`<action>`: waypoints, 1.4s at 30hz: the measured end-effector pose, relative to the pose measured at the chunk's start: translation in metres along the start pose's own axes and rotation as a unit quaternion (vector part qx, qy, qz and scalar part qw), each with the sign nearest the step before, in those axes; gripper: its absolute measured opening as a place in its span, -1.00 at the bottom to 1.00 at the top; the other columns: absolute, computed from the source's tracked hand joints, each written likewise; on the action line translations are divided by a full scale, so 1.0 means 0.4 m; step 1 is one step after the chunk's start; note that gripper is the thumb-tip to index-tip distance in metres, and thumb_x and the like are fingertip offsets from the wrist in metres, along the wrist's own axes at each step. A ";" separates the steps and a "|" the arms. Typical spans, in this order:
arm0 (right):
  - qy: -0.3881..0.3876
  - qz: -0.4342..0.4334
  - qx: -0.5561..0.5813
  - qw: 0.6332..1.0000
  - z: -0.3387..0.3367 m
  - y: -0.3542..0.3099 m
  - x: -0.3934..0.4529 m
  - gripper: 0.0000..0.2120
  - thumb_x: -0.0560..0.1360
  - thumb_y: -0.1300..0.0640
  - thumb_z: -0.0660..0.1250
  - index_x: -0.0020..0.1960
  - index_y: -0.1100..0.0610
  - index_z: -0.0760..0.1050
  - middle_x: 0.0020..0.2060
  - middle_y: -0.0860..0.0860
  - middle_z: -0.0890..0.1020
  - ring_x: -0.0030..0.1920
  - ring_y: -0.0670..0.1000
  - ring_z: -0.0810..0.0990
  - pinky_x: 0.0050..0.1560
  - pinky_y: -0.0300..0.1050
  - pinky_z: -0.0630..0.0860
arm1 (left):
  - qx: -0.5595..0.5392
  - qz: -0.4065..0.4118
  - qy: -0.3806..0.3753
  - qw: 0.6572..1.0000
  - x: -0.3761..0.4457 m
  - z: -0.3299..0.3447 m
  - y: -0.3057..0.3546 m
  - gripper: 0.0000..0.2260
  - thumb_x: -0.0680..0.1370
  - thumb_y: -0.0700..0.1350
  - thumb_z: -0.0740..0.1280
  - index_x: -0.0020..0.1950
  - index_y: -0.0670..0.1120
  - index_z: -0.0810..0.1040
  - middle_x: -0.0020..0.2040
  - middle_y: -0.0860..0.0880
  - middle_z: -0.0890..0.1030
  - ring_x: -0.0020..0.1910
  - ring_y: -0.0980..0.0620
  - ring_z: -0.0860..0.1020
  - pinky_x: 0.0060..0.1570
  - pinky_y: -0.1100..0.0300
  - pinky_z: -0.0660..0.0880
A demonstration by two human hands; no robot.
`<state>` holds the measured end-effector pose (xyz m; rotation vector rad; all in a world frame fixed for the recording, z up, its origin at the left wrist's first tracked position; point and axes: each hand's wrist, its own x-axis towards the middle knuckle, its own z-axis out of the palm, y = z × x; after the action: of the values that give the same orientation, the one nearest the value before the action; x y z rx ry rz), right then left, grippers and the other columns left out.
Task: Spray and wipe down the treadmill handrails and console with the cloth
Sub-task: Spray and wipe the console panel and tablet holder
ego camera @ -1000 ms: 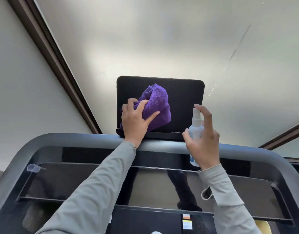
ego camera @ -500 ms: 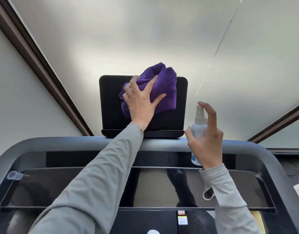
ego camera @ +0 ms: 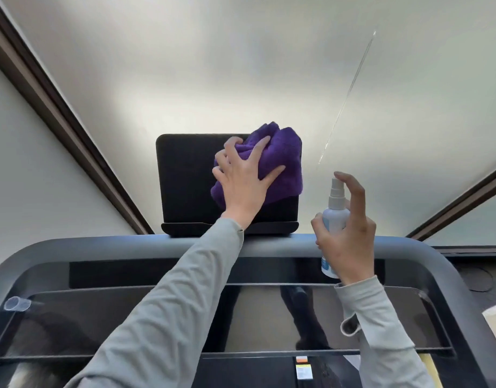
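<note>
Pressing spread fingers (ego camera: 262, 148) of the left hand (ego camera: 242, 186) into the bunched purple cloth (ego camera: 280, 163), pinned flat on the upper right corner of the black screen (ego camera: 185, 177), frame centre. Unwiped screen lies left and below the cloth; its long axis runs left-right. Right hand (ego camera: 350, 242), lower right, is wrapped round the spray bottle (ego camera: 335, 217), index finger lifted off the nozzle.

Under the left hand (ego camera: 242, 182) the cloth (ego camera: 280, 161) is purple on a black screen (ego camera: 185, 177). The right hand (ego camera: 350, 233) holds a white bottle (ego camera: 335, 217). Both sleeves (ego camera: 168, 317) are grey.
</note>
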<state>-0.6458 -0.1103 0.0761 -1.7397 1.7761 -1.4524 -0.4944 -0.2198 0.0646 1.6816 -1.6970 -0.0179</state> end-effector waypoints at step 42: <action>0.011 -0.027 -0.003 1.000 -0.032 0.035 -0.038 -0.32 0.34 0.41 0.39 0.36 0.00 0.29 -0.18 -0.19 0.49 -0.44 0.07 0.42 -0.31 -0.16 0.44 | 0.020 -0.057 -0.067 0.996 -0.280 0.069 0.010 -0.57 0.37 0.36 0.38 0.17 0.22 0.56 0.19 0.00 0.41 0.10 -0.11 0.35 0.03 -0.04 0.34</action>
<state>-0.6601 -0.0943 0.0644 -1.7948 1.7578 -1.4948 -0.5257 -0.1348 -0.0071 1.8414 -1.7072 -0.1546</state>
